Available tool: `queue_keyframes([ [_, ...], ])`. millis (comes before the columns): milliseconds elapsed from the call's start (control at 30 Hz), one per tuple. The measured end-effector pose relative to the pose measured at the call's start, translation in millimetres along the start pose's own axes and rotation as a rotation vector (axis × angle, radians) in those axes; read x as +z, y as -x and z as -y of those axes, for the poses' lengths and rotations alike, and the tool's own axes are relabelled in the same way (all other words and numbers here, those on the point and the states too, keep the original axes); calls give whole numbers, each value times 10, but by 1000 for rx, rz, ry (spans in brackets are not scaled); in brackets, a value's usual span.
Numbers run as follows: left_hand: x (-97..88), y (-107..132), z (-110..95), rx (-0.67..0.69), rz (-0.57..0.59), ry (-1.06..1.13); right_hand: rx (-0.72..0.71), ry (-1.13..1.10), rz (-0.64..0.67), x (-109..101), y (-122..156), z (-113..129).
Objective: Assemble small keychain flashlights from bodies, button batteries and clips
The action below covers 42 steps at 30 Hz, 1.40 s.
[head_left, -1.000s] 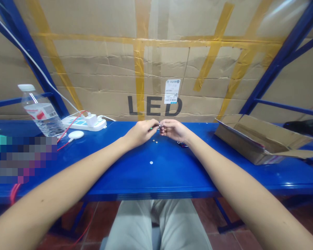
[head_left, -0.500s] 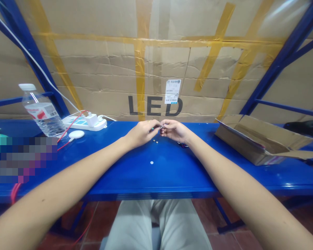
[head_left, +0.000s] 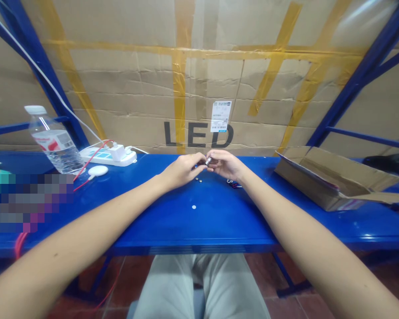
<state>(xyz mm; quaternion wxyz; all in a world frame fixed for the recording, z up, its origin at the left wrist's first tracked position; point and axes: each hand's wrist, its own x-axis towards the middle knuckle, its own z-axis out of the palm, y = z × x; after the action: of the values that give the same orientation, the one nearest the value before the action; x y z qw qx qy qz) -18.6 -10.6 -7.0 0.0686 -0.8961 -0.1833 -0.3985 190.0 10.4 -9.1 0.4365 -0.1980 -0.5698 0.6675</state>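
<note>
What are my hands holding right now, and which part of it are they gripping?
A small silvery part, pinched at its ends by the left hand and right hand; it is too small to name further.

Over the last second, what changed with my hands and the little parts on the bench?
Barely anything: left hand and right hand edged slightly right, both pinching the small silvery part, which now shows tilted between them. The loose disc, bottle and cardboard box stayed put.
</note>
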Motion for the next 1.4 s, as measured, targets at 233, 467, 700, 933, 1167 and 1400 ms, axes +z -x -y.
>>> queue_keyframes([
  [233,24,16,37,41,36,-46,28,-4,-15,30,-27,-41],
  [467,19,5,45,60,-27,-64,98,-57,-20,40,-32,-22],
  [700,23,1,34,65,-78,-87,106,-78,-22,24,-31,-29],
  [933,3,-11,-12,29,-64,-54,41,-53,-46,53,-20,2],
  [1167,2,-4,7,17,-25,-35,14,-12,-29,62,-20,6],
  [1400,4,-1,17,32,-10,-19,7,6,-43,55,-28,-25],
])
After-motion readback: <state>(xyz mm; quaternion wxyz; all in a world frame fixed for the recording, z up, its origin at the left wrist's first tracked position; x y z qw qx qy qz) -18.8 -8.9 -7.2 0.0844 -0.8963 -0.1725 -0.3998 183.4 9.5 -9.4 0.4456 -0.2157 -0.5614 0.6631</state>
